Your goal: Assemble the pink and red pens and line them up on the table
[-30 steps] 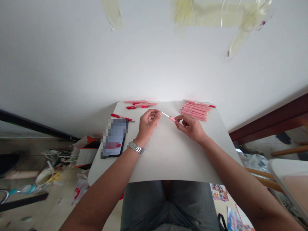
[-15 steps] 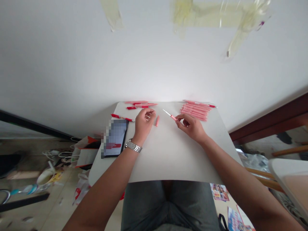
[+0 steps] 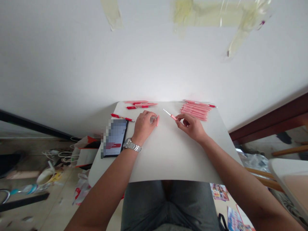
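Observation:
In the head view, my right hand (image 3: 190, 126) pinches a pink pen part (image 3: 173, 117) with its thin white refill (image 3: 166, 112) sticking out toward the upper left. My left hand (image 3: 144, 125), with a metal watch on the wrist, curves beside a short pink pen barrel piece (image 3: 157, 121) lying on the white table (image 3: 168, 154). Its thumb and fingers are apart, with the tips right at the piece; firm contact is hard to make out. Behind the right hand lies a row of pink pens (image 3: 194, 110).
Several red and pink pens (image 3: 141, 106) lie at the table's back left, with one red pen (image 3: 122, 117) nearer the phone (image 3: 114, 138). The wall (image 3: 154, 64) rises directly behind the table. A white chair-like surface (image 3: 288, 173) stands at the right.
My left hand has shifted slightly toward me and right, bringing its fingertips to the short pink piece. My right hand and the refill have hardly moved.

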Demonstrator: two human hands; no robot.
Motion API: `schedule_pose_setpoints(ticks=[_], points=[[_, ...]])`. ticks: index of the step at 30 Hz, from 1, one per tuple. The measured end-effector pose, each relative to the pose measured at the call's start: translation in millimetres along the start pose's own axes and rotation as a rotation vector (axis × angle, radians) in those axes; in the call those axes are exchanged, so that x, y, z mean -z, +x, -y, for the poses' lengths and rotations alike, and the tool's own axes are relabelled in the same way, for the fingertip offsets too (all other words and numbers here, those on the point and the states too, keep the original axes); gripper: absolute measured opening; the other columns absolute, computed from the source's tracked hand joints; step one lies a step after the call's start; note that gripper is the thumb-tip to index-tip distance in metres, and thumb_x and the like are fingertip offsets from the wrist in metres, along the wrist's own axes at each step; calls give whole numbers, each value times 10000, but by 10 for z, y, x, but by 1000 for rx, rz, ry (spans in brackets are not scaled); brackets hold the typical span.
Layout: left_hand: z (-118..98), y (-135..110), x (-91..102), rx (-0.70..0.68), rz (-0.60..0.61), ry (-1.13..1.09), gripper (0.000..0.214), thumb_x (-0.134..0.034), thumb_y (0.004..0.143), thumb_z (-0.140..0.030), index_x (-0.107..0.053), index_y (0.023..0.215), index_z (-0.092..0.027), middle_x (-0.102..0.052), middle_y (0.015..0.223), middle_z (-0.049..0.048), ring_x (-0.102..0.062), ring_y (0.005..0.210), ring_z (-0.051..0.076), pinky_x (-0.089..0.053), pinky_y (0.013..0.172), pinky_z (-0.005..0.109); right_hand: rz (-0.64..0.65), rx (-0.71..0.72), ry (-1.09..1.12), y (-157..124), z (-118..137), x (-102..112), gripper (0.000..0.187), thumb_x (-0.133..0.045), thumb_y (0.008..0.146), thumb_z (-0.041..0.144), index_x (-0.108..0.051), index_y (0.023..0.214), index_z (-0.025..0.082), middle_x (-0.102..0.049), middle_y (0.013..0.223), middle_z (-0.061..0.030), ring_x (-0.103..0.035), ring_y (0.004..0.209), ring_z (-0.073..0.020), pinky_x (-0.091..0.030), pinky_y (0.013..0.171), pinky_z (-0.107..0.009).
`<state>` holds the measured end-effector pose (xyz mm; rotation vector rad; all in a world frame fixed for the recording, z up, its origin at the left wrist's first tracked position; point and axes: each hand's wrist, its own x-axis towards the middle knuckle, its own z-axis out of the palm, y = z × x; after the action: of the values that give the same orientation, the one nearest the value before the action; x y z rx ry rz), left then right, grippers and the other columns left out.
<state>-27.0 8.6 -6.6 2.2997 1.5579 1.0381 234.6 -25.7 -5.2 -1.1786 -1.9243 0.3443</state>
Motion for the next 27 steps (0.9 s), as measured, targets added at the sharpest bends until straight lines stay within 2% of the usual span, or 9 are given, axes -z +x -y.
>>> schedule_pose_setpoints(ticks=[11, 17, 27], points=[[3, 2, -15, 12, 15, -1, 121, -689, 963, -322, -753, 1014, -234, -712, 1065, 82, -642, 954, 258, -504, 930, 421, -5, 9, 9, -2, -12, -5, 123, -647, 966, 297, -705, 1049, 228, -716, 881, -12, -466, 592, -109, -400, 575, -266], [31, 15, -22, 21, 48, -16, 136, -661, 950, -228, -771, 1027, -246, -718, 1095, 76, -646, 978, 258, -509, 959, 432, 1, -4, 2, -3, -15, -7, 134, -643, 971, 321, -707, 1048, 232, -727, 885, -20, -478, 589, -114, -407, 577, -271], [37, 25, 3, 14, 81, -15, 144, -696, 931, -240, -785, 1043, -260, -714, 1090, 72, -656, 1015, 263, -509, 977, 433, -6, 1, -2, -1, -17, -3, 138, -637, 974, 336, -706, 1044, 238, -724, 882, -22, -477, 587, -116, -407, 577, -273]])
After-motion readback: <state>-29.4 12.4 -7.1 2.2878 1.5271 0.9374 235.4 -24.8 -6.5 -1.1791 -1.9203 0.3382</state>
